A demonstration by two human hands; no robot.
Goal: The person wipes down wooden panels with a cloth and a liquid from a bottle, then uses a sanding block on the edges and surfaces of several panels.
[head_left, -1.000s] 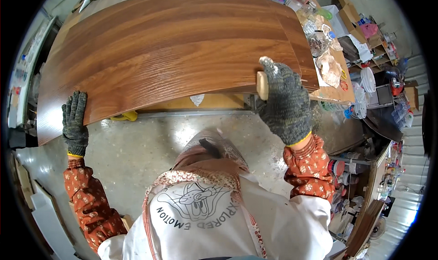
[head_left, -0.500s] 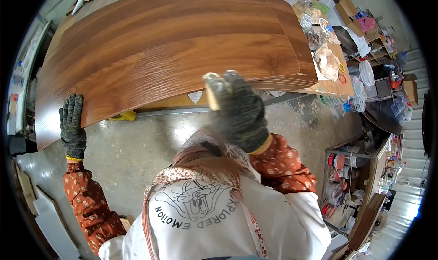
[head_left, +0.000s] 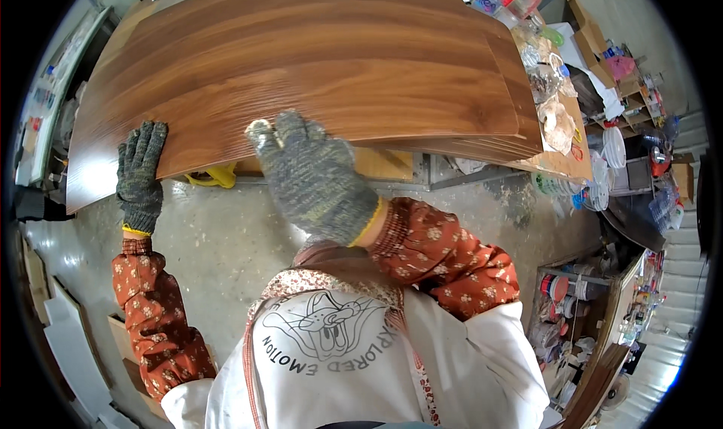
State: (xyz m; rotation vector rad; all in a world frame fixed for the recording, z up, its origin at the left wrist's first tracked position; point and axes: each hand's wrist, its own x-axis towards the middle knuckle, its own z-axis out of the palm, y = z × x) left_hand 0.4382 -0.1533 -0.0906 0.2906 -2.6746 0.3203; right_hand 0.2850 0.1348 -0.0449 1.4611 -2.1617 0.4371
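Observation:
A brown wood-grain panel [head_left: 324,68] lies on top of a stack of similar panels, whose edges [head_left: 482,147] show at the right front. My left hand [head_left: 141,177], in a dark knitted glove with a yellow cuff, rests on the panel's near left part with its fingers stretched out flat. At the middle of the near edge is my right hand [head_left: 316,177], gloved alike. Its fingers are bent at the panel's edge, and a small pale bit shows at the thumb tip. What lies under the fingers is hidden.
Crumpled plastic and bottles crowd the table's right end [head_left: 568,120]. Beneath the near edge sits a yellow object [head_left: 215,175]. A shelf with tape rolls [head_left: 557,287] stands at the right, and pale boards [head_left: 71,339] lean at the lower left.
My right hand has moved left along the near edge of the panel. The left hand stays flat on the panel; the whole view has shifted a little.

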